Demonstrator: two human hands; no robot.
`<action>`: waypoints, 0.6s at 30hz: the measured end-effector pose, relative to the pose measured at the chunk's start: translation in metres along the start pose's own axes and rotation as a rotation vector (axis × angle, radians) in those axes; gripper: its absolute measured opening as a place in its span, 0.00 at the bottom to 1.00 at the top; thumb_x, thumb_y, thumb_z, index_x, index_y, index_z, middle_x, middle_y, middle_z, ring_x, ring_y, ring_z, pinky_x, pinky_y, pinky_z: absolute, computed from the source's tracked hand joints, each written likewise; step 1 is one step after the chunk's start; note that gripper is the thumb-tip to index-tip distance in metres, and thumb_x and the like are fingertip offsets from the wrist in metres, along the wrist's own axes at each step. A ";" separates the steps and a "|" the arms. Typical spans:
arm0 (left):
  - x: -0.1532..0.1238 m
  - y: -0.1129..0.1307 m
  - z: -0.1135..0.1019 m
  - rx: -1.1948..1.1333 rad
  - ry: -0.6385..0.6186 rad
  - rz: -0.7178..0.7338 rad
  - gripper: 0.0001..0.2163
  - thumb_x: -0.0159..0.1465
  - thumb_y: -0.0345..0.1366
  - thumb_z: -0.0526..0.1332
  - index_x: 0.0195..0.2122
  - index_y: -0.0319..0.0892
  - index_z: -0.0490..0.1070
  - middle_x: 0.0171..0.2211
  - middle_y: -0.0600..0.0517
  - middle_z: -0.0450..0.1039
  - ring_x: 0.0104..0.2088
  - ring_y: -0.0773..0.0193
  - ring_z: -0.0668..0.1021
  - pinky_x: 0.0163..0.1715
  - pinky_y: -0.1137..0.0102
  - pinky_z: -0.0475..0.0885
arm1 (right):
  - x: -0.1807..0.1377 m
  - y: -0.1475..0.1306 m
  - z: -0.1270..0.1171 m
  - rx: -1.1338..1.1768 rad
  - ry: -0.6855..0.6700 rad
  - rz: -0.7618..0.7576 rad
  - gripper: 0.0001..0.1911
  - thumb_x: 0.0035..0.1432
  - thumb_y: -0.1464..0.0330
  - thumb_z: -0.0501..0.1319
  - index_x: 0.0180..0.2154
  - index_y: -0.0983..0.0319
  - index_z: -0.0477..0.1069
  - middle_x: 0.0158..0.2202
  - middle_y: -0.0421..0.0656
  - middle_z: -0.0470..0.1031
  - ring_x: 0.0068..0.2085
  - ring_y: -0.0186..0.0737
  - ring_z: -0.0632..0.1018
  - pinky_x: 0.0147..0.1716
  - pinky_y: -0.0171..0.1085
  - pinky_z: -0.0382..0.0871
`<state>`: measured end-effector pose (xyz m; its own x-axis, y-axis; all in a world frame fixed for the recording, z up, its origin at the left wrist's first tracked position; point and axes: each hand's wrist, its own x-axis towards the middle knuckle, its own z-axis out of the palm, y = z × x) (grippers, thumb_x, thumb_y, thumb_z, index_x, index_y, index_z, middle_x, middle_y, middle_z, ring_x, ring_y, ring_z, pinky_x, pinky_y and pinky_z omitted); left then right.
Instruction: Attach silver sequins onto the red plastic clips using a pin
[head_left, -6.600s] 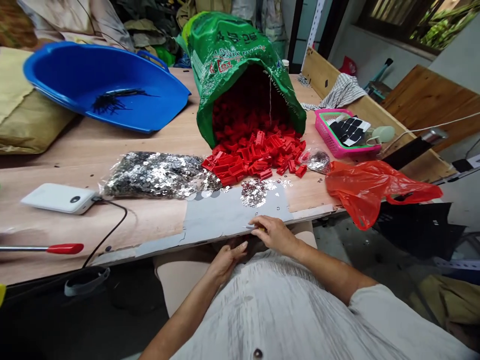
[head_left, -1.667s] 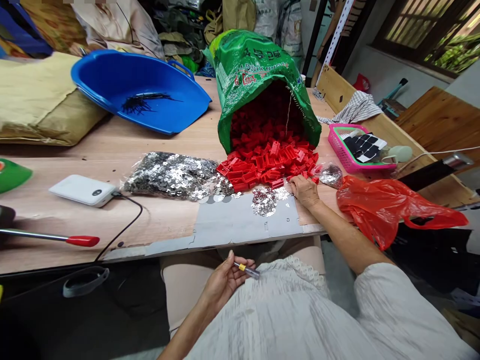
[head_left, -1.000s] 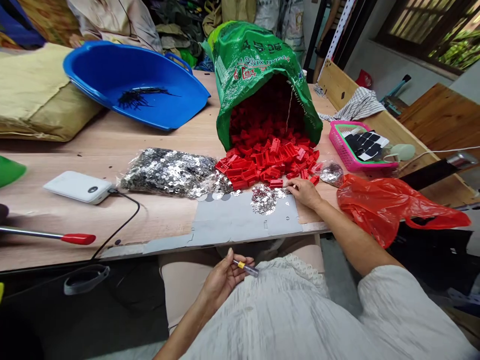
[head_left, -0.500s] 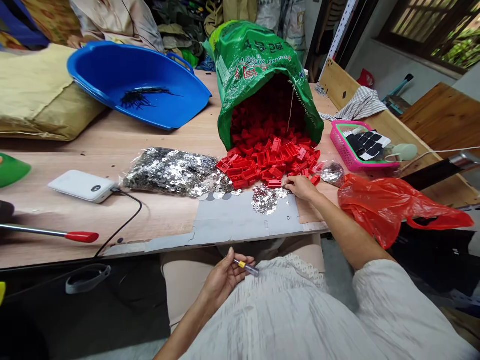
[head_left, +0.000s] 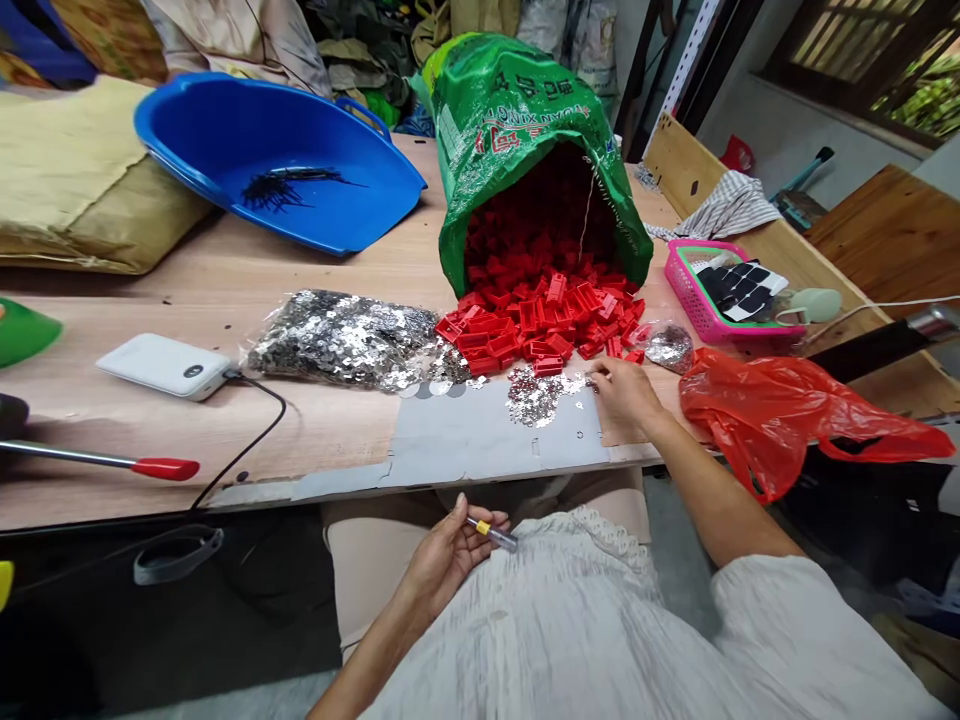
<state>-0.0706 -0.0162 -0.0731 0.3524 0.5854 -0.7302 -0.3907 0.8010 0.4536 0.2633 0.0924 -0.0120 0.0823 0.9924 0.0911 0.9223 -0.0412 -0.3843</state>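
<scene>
My left hand [head_left: 446,555] rests in my lap below the table edge, fingers closed on a small metal tool with a yellow band [head_left: 491,533]. My right hand [head_left: 622,388] reaches over the table, its fingertips pinched together at the small silver metal pieces [head_left: 536,392] scattered on a grey card sheet [head_left: 480,440]. What the fingertips hold is too small to make out. Just beyond lies a pile of red plastic parts [head_left: 544,325] spilling from a green woven sack [head_left: 525,130] on its side.
A clear bag of silver pieces [head_left: 337,338] lies left of the red pile. Also on the table [head_left: 225,290]: blue basin [head_left: 277,160], white power bank [head_left: 165,365] with black cable, red-handled rod [head_left: 105,462], pink basket [head_left: 720,290], red plastic bag [head_left: 787,410].
My right hand has drawn back a little from the red pile toward the loose silver pieces. The left hand stays in my lap with the tool.
</scene>
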 end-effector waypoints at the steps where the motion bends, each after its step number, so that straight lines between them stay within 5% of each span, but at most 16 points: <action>1: 0.001 0.000 0.000 0.001 -0.005 0.000 0.18 0.68 0.42 0.55 0.29 0.35 0.76 0.36 0.39 0.81 0.39 0.53 0.83 0.42 0.63 0.77 | -0.006 0.006 -0.001 -0.002 0.040 0.070 0.09 0.59 0.70 0.57 0.39 0.60 0.76 0.37 0.43 0.80 0.38 0.41 0.78 0.39 0.36 0.65; 5: 0.003 -0.001 -0.001 0.014 -0.012 -0.005 0.17 0.68 0.42 0.56 0.30 0.35 0.76 0.37 0.39 0.81 0.39 0.53 0.83 0.43 0.63 0.77 | -0.027 0.018 0.002 0.039 0.039 0.207 0.10 0.58 0.69 0.58 0.41 0.58 0.75 0.33 0.41 0.80 0.36 0.40 0.78 0.38 0.35 0.66; 10: 0.003 0.000 0.000 0.013 -0.010 -0.012 0.17 0.68 0.42 0.55 0.30 0.35 0.76 0.37 0.38 0.81 0.39 0.53 0.83 0.43 0.63 0.76 | -0.034 0.013 0.010 0.011 0.012 0.102 0.09 0.60 0.71 0.56 0.39 0.58 0.74 0.39 0.42 0.79 0.41 0.40 0.77 0.42 0.36 0.66; 18: 0.000 0.001 0.001 0.001 0.005 -0.009 0.17 0.68 0.42 0.56 0.30 0.35 0.76 0.36 0.38 0.81 0.39 0.54 0.83 0.43 0.63 0.76 | -0.003 0.022 0.019 0.033 0.049 0.002 0.09 0.62 0.72 0.55 0.41 0.61 0.73 0.42 0.46 0.78 0.44 0.41 0.76 0.46 0.37 0.66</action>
<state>-0.0700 -0.0153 -0.0718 0.3513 0.5774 -0.7370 -0.3862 0.8065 0.4477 0.2760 0.0909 -0.0385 0.1028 0.9856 0.1346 0.9090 -0.0381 -0.4149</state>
